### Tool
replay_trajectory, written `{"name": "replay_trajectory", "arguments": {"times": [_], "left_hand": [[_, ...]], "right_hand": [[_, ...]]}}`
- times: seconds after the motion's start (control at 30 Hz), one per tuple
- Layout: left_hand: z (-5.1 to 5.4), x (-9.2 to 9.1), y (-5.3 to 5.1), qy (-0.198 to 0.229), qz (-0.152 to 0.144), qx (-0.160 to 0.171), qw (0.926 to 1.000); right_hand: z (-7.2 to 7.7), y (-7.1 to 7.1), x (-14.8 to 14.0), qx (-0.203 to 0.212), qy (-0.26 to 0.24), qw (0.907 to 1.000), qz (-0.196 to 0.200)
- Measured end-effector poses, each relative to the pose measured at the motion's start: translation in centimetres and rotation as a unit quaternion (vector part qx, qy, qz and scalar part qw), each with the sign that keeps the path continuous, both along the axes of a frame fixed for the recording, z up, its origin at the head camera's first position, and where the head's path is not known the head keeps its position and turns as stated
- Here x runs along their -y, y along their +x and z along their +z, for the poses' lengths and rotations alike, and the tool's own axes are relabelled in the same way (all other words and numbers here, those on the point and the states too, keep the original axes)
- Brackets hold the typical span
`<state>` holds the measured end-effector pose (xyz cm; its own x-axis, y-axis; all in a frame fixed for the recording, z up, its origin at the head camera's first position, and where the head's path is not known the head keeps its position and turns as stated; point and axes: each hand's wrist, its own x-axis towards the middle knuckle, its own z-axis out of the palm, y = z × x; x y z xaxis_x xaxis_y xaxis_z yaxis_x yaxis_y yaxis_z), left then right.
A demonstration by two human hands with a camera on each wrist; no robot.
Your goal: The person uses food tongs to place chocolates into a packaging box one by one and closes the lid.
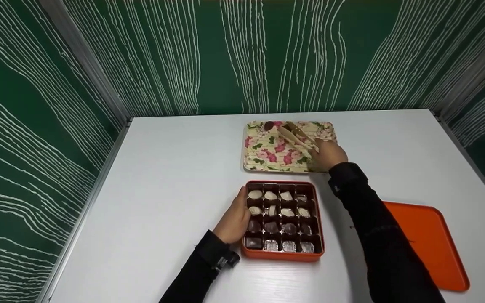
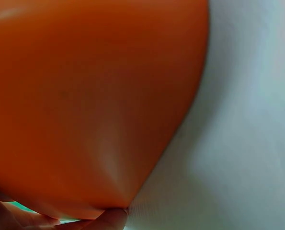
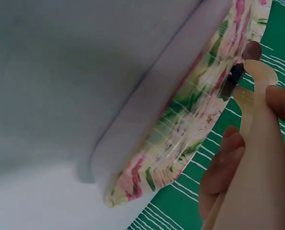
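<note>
My right hand [image 1: 329, 155] grips a pair of beige tongs [image 1: 295, 138] over a floral tray [image 1: 263, 162]. In the right wrist view, the tongs [image 3: 257, 153] point at a dark chocolate [image 3: 235, 74]; whether their tips touch it I cannot tell. A round brown chocolate [image 1: 269, 125] lies close by on the tray. My left hand [image 1: 233, 221] holds the left side of an orange-red box [image 1: 282, 255]. White and dark chocolates sit in its divided cells; several front cells show shiny ridged bottoms. In the left wrist view, fingertips [image 2: 113, 219] touch the box's wall [image 2: 99, 105].
An orange lid-like tray [image 1: 430, 240] lies at the right of the white table [image 1: 175, 181], partly under my right sleeve. Green panels with white lines [image 1: 242, 54] stand behind the table and at both sides.
</note>
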<state>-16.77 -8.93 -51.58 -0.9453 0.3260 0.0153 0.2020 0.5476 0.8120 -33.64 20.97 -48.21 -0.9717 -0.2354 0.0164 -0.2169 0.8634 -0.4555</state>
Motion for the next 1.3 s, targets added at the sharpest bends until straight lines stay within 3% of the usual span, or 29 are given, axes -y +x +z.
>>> {"name": "replay_trajectory", "arguments": {"times": [0.2,0.7,1.07,1.3], "left_hand": [[0.1,0.0,0.0,-0.002,0.003,-0.001,1.0],[0.2,0.2,0.0,-0.011,-0.017,0.005,0.9998],[0.1,0.0,0.1,-0.01,-0.008,-0.002,0.9999],[0.1,0.1,0.1,-0.012,-0.006,-0.002,0.9999]], "right_hand": [[-0.2,0.2,-0.1,-0.021,0.016,0.9996,0.013],[0.1,0.4,0.7,-0.004,0.002,0.9997,0.025],[0.2,0.4,1.2,0.011,0.02,0.9996,0.016],[0.4,1.0,0.0,-0.002,-0.021,0.9991,0.037]]}}
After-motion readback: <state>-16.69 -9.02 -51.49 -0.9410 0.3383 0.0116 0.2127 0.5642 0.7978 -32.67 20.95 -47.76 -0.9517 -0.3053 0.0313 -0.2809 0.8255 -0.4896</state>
